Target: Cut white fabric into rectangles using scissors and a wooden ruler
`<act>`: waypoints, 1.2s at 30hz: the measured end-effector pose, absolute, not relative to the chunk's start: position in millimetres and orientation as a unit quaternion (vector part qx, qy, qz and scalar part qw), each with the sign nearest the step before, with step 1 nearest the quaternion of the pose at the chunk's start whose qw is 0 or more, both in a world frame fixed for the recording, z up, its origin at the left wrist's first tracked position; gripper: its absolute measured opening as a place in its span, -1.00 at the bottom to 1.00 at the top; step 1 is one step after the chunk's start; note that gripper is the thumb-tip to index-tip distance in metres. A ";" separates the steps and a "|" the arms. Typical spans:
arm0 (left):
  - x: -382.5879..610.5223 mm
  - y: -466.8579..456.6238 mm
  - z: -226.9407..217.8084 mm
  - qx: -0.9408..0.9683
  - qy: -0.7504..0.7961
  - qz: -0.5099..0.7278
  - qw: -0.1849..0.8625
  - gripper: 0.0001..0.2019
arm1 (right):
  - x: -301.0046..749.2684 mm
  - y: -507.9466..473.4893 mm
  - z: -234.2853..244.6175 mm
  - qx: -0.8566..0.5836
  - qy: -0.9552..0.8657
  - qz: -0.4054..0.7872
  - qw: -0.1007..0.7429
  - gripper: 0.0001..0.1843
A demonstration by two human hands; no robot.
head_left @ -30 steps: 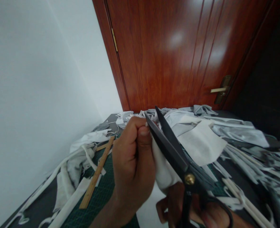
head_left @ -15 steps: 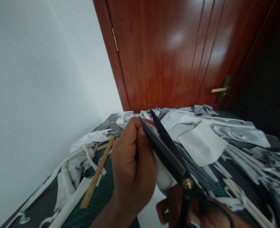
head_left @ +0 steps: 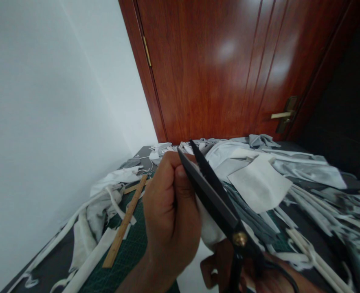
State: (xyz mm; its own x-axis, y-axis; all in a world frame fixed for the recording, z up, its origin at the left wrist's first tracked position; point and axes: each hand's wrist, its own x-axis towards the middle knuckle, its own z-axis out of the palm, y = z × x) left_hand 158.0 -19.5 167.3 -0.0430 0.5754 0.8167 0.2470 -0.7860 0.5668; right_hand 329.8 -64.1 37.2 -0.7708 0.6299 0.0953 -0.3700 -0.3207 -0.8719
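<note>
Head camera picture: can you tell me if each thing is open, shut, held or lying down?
Black metal scissors: open, blades apart
White soft cloth: bunched, held
Bare left hand: closed on the cloth
Bare right hand: closed round the scissors' handles
Shiny red-brown wooden door: shut
Straight light-brown wooden strip: lying slantwise
Flat green gridded mat: partly covered
</note>
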 end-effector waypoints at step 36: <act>158.6 -17.9 171.0 0.697 0.298 0.641 0.121 -0.69 | 322.5 -56.4 18.9 -0.065 -0.475 0.817 0.321 -0.62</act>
